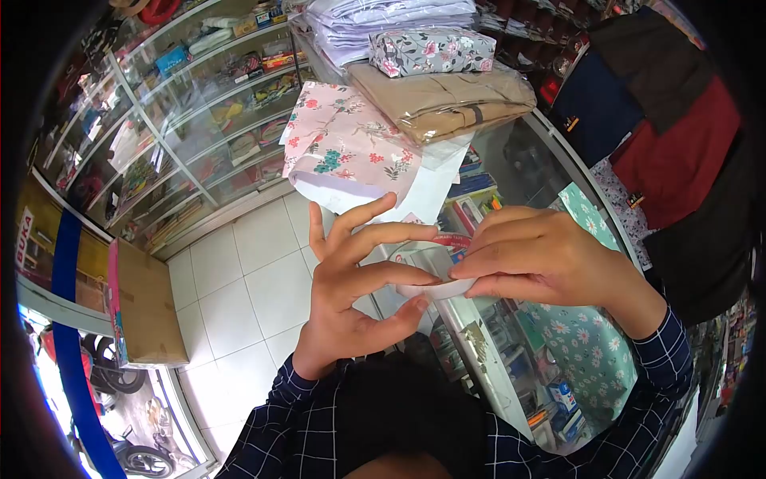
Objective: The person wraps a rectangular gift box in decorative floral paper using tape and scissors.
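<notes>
1. Holding one tape roll (453,290) with two grips: left grip (343,287) on its left side, right grip (542,255) on its right side.
2. In the left grip, pinching narrow, with thumb and pointing finger close together at the near rim and a longer finger reaching over to the far rim.
3. In the right grip, also narrow, pressing bunched fingers against the right end of the tape roll.
4. Holding the tape roll up in the middle, by the left edge of the glass worktop (504,389).
5. Looking from the left grip, see the tape roll just to the right; from the right grip, just to the left.
6. Round like a ring, widest from left to right, and tipped to show red print inside the far wall.
7. Touched from both sides, so not nearer to one grip than the other.
8. Cannot tell about a loose tape end: too well covered by fingers.
9. Past the left fingers, far and a bit left, see pink flowery paper (351,140) with a curled near edge.
10. At the near right, see green daisy paper (586,343).
</notes>
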Demonstrator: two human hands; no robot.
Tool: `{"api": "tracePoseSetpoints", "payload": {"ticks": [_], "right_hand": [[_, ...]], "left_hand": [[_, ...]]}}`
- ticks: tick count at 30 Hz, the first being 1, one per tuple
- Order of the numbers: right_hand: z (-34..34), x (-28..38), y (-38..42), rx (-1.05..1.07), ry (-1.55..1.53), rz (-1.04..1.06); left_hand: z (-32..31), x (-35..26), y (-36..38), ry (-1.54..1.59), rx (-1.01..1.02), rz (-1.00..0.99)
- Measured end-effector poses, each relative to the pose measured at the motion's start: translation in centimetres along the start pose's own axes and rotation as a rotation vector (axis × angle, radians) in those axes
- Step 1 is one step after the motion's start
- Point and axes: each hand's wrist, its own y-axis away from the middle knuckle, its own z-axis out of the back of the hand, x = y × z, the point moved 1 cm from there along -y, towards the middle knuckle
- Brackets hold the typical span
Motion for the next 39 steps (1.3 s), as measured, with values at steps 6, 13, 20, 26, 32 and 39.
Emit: {"api": "tracePoseSetpoints", "payload": {"ticks": [6,13,20,26,32,39], "right_hand": [[0.0,-0.1,0.0,-0.017,-0.009,0.019],[0.2,0.2,-0.1,0.038,0.121,0.048],[-0.1,0.0,0.0,0.040,0.107,0.068],[-0.5,0.4,-0.1,0.034,0.255,0.101],[-0.9,0.5,0.4,0.008,0.335,0.136],[-0.8,0.3,0.3,0.019,0.326,0.154]], "left_hand": [[0.3,-0.9,-0.2,-0.016,-0.004,0.018],[-0.4,-0.7,-0.4,-0.083,0.027,0.004],[-0.4,-0.1,-0.2,0.133,0.156,0.049],[-1.3,-0.3,-0.2,-0.049,0.183,-0.043],[-2.7,-0.8,-0.3,-0.159,0.182,-0.033],[-2.8,-0.8,-0.1,-0.080,0.231,0.044]]}}
